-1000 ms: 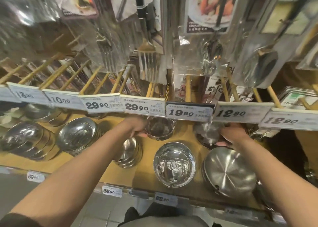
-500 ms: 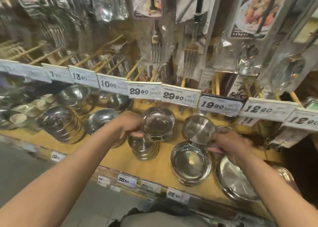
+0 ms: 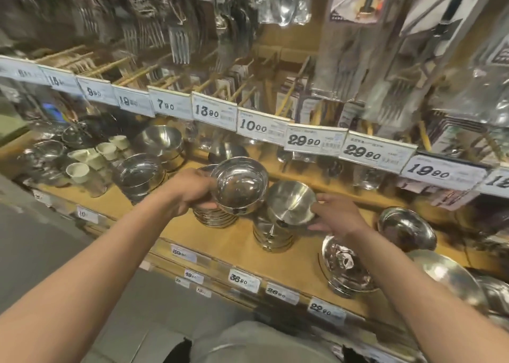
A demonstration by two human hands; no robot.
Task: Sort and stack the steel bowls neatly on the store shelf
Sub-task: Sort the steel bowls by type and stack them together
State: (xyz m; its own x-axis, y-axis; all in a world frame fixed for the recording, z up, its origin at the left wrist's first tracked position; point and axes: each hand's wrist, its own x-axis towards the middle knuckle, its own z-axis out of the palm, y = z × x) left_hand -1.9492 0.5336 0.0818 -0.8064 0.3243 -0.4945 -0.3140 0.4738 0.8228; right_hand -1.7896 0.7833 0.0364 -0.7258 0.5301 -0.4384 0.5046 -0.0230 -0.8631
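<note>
My left hand [image 3: 191,190] grips a small steel bowl [image 3: 240,185] by its rim, tilted toward me, above a low stack of steel bowls [image 3: 213,218]. My right hand [image 3: 334,215] holds a second small steel bowl [image 3: 290,204] at its right edge, tilted over a taller stack of bowls [image 3: 272,234]. Both stacks stand on the wooden shelf [image 3: 237,249]. More steel bowls sit to the right: a shiny one [image 3: 345,267] near the front and another [image 3: 406,229] behind it.
Further stacks of steel bowls [image 3: 139,176] and white cups [image 3: 80,171] stand at the left of the shelf. A row of price tags [image 3: 315,139] hangs just above the bowls, with packaged cutlery on pegs behind. A large pan [image 3: 451,276] lies at the far right.
Both hands have pulled the two small bowls out from the back of the shelf and carried them left, over the two stacks. The view has swung left.
</note>
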